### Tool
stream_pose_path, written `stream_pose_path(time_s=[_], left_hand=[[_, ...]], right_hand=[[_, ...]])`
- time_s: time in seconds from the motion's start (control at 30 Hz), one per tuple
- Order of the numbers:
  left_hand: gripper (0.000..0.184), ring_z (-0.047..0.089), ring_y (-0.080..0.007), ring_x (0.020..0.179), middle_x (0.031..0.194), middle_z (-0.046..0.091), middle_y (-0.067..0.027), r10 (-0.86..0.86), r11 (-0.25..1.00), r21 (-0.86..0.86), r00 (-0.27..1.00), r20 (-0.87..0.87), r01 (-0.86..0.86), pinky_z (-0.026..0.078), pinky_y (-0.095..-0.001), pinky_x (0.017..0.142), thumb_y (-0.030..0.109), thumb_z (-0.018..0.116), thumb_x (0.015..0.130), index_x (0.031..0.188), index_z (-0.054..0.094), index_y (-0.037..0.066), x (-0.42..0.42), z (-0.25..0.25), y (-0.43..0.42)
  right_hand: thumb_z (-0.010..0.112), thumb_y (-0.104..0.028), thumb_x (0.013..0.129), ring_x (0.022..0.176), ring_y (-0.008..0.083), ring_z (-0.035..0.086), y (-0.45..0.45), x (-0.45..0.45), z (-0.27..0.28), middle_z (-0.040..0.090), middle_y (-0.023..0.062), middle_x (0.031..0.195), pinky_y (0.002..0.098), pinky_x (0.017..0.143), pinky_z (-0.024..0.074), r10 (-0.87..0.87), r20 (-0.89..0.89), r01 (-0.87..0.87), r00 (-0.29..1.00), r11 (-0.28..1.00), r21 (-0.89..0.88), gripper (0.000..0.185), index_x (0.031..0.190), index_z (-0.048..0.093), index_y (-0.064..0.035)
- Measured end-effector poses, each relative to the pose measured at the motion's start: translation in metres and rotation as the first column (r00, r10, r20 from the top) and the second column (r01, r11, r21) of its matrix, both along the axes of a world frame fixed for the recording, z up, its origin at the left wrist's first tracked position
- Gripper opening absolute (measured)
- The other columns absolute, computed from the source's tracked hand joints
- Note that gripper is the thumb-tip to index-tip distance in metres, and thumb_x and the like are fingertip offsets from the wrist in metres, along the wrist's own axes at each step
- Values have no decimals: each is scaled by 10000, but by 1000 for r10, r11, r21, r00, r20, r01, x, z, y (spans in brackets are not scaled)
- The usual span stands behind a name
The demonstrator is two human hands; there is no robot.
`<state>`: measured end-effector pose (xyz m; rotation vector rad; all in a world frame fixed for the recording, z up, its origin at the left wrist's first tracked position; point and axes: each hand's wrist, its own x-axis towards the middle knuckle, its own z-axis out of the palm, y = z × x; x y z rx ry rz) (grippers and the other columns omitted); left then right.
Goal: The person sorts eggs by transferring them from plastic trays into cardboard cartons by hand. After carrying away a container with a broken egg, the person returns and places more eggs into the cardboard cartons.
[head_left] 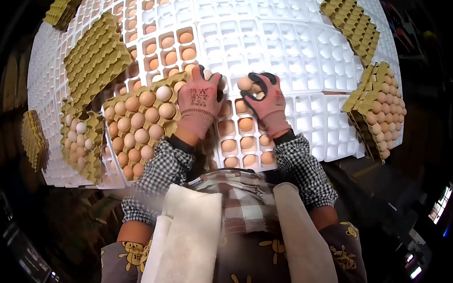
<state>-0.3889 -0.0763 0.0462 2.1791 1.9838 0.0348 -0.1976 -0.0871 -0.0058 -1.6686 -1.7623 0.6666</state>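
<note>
My left hand (199, 99), in a red and black work glove, is curled over eggs at the right edge of a full egg carton tray (173, 125). Pale eggs (207, 74) show by its fingertips, though the palm side is hidden. To the right, my right hand (268, 101), gloved the same way, has its thumb and fingers closed round a brown egg (245, 83), with a second egg (259, 95) partly visible under them. Below that hand, brown eggs (246, 124) sit in the cells of a white plastic tray (238, 166).
White trays (231, 36) cover the table, some cells holding eggs (171, 58). Stacked carton trays (98, 61) lie at the left and at the upper right (351, 25). More carton trays with eggs stand at the far left (78, 139) and right (386, 105).
</note>
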Motion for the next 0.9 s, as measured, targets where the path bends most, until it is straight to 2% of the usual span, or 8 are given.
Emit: stream_pose_path(time_s=[0.13,0.23,0.33,0.5,0.67,0.73,0.77,0.9], left_hand=[[396,636,-318,1048,1251,549,-151,-74,996,68,939,336,54,544,-404,842,259,707,807,1200,664,258,1,-19,25],[549,608,-337,1088,1321,519,-154,-155,988,79,849,506,134,530,-410,869,185,701,816,1345,557,221,9,-55,53],[629,498,-372,1232,1431,443,-147,-152,988,75,956,251,138,430,-438,1020,233,686,827,1404,477,94,12,-51,61],[582,428,-380,1310,1424,453,-171,-120,986,141,963,241,87,354,-490,1067,182,654,831,1382,499,73,11,-69,44],[530,437,-393,1294,1370,492,-196,-110,991,121,888,446,62,354,-501,1078,189,670,812,1321,559,90,2,-37,4],[507,486,-388,1244,1320,542,-182,-122,991,114,818,562,70,377,-493,1056,173,673,796,1288,582,88,1,-22,-10],[498,512,-382,1211,1282,574,-169,-136,988,134,816,562,72,391,-487,1042,169,681,776,1258,596,73,1,-15,-16],[537,532,-401,1188,1285,577,-182,-124,990,27,758,641,139,424,-478,1027,100,704,719,1241,594,44,-14,5,-50]], right_hand=[[800,-304,732,1070,319,616,17,6,-3,535,113,1255,406,858,537,90,206,-83,974,996,-45,540,1230,629,-184],[715,-218,827,1033,292,633,30,20,-15,607,120,1217,392,864,530,59,-146,-59,988,998,1,515,1316,586,-120],[505,-178,921,1005,172,638,50,39,14,605,109,1296,287,813,513,-348,-881,-259,319,863,-434,430,1300,562,18],[469,-170,944,1028,180,645,64,37,-5,587,135,1310,253,735,518,-388,-875,-129,290,890,-437,387,1252,570,42],[449,-246,1032,966,160,638,61,37,11,637,105,1227,269,694,516,-134,-634,-60,761,959,-276,381,1290,546,17],[451,-298,1048,886,162,625,67,41,-4,640,113,1188,268,660,501,-529,-848,-225,25,824,-520,412,1308,525,14],[468,-325,1045,843,166,613,67,38,0,637,112,1165,268,643,493,-596,-802,-224,-26,786,-577,438,1326,505,9],[709,-161,889,931,171,640,45,24,-15,674,101,1024,290,740,532,-312,-686,248,657,949,-195,306,1158,644,-30]])
